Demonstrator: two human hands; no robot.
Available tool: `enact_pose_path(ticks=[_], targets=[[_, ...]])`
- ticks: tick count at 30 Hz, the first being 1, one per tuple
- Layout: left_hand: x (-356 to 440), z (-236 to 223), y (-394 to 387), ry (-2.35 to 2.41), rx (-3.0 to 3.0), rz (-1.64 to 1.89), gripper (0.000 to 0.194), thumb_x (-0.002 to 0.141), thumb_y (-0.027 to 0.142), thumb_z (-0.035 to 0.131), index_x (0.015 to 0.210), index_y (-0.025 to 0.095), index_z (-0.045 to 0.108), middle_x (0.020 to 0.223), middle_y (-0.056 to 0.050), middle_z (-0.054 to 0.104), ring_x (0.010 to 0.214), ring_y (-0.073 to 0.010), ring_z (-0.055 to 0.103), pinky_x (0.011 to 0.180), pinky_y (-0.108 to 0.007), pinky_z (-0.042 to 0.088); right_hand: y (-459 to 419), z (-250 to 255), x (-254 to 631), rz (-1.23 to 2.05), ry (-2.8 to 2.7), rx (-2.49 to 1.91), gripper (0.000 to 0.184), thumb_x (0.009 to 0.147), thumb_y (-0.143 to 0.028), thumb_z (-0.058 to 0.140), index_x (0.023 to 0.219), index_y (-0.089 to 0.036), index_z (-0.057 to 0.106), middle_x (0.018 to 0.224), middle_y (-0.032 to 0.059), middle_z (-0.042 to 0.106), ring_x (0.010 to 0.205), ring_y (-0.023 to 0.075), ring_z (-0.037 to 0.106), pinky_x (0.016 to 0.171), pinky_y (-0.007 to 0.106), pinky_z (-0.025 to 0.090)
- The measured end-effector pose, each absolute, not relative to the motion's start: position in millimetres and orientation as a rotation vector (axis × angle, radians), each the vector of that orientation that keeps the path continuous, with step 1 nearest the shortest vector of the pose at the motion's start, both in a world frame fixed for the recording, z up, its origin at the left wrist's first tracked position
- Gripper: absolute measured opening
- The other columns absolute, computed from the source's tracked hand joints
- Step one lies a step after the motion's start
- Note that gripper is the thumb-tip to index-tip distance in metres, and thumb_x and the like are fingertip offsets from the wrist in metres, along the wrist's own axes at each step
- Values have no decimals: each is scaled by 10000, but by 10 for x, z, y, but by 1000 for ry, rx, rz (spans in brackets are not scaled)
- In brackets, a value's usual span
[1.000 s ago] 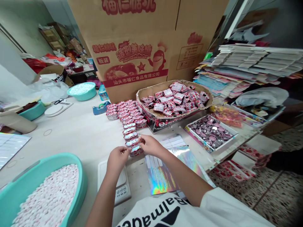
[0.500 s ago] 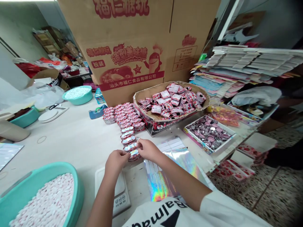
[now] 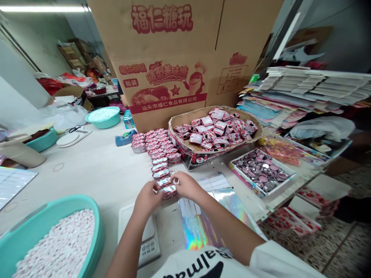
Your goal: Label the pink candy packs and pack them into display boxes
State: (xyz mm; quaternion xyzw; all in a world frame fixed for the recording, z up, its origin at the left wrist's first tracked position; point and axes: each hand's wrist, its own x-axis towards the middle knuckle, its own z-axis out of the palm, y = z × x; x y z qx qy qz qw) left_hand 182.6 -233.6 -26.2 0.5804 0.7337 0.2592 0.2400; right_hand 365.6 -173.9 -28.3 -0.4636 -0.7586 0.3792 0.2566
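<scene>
Left hand (image 3: 146, 197): bare, thumb and fingers curled about the left ends of the two nearest packets (image 3: 168, 192). Half a second ago its fingers lay flatter, tips at the nearest packet alone; the knuckles have since risen.

Right hand (image 3: 187, 185): bare, thumb and forefinger bent close together by the right end of the second packet. Position little altered. The hands stand apart, one each side of the line; at this size, whether either actually grips cannot be told.

Packets: small, red and white, shiny-topped, in a line on the white table (image 3: 107, 170), leading back to a close-set block (image 3: 158, 141) of the same kind. Arrangement as before.

Scale (image 3: 149, 247): white, partly under the left forearm.

Shiny sheets (image 3: 199, 227): silver and rainbow, beneath the right forearm.

Large tub (image 3: 99, 218): turquoise, at left, holding white candies (image 3: 60, 243).

Tape dispenser (image 3: 124, 140): blue, left of the block.

Cut-down carton (image 3: 187, 156): heaped with further packets, right of the block.

Shallow box (image 3: 246, 179): holds round pink and silver pieces (image 3: 259, 170).

Big cardboard box (image 3: 171, 50): behind all, its upper lettering now in full view.
</scene>
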Motion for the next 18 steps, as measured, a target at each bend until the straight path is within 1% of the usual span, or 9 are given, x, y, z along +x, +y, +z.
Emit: enact_pose_path(ticks=[3, 5, 7, 9, 12, 13, 15, 17, 18], targets=[[1908, -341, -2361, 1977, 1574, 815, 213, 730, 424, 644, 743, 216, 601, 804, -23, 622, 737, -191, 579, 687, -289, 399, -1735, -412, 3619, 1158, -1965, -1289, 175, 708, -138, 671, 874, -194, 679, 871, 4, 649, 730, 152, 565, 666, 245, 391], [1925, -394, -2380, 1976, 1515, 879, 246, 735, 451, 640, 741, 208, 601, 799, -30, 625, 716, -193, 586, 684, -298, 419, -1734, -494, 3586, 1219, -1895, -1306, 209, 681, -227, 749, 871, -190, 670, 837, -2, 658, 762, 167, 594, 683, 253, 419], [1922, -444, -2411, 1956, 1441, 933, 267, 744, 467, 627, 738, 204, 584, 755, -20, 628, 637, -177, 587, 622, -288, 431, -1724, -545, 3566, 1269, -1834, -1314, 239, 660, -223, 767, 868, -182, 655, 814, -7, 656, 748, 165, 608, 673, 252, 439], [1916, -483, -2450, 1923, 1376, 980, 283, 755, 482, 607, 761, 201, 575, 728, -9, 634, 563, -161, 587, 550, -271, 434, -1708, -552, 3565, 1319, -1786, -1316, 231, 671, -167, 730, 884, -175, 640, 776, -16, 643, 655, 142, 598, 613, 241, 448], [1886, -499, -2469, 1922, 1322, 1057, 327, 777, 514, 564, 846, 194, 573, 772, -14, 645, 540, -152, 604, 518, -266, 461, -1702, -482, 3622, 1364, -1736, -1318, 262, 700, -113, 645, 952, -179, 628, 749, -28, 628, 539, 113, 550, 536, 230, 446], [1854, -485, -2442, 1954, 1310, 1084, 354, 797, 532, 531, 890, 192, 571, 802, -20, 644, 551, -150, 608, 529, -270, 474, -1716, -449, 3669, 1345, -1713, -1323, 272, 715, -115, 623, 978, -184, 627, 780, -20, 635, 552, 113, 552, 551, 236, 460], [1724, -423, -2296, 2066, 1291, 1119, 411, 855, 550, 434, 1014, 190, 551, 877, -37, 636, 594, -151, 614, 570, -281, 495, -1782, -396, 3827, 1194, -1653, -1343, 239, 772, -152, 578, 1003, -193, 627, 872, 11, 651, 645, 133, 586, 629, 262, 496], [1494, -323, -1993, 2212, 1295, 1101, 445, 895, 517, 366, 1165, 187, 493, 978, -64, 624, 686, -166, 632, 648, -303, 513, -1917, -392, 4079, 913, -1617, -1359, 167, 853, -216, 526, 975, -199, 638, 932, 46, 655, 780, 171, 620, 729, 300, 519], [1350, -265, -1780, 2281, 1316, 1064, 455, 898, 483, 373, 1235, 187, 452, 1040, -82, 617, 758, -180, 646, 705, -320, 518, -2015, -418, 4231, 764, -1636, -1362, 171, 895, -246, 490, 958, -206, 644, 934, 59, 655, 829, 190, 629, 763, 318, 525]])
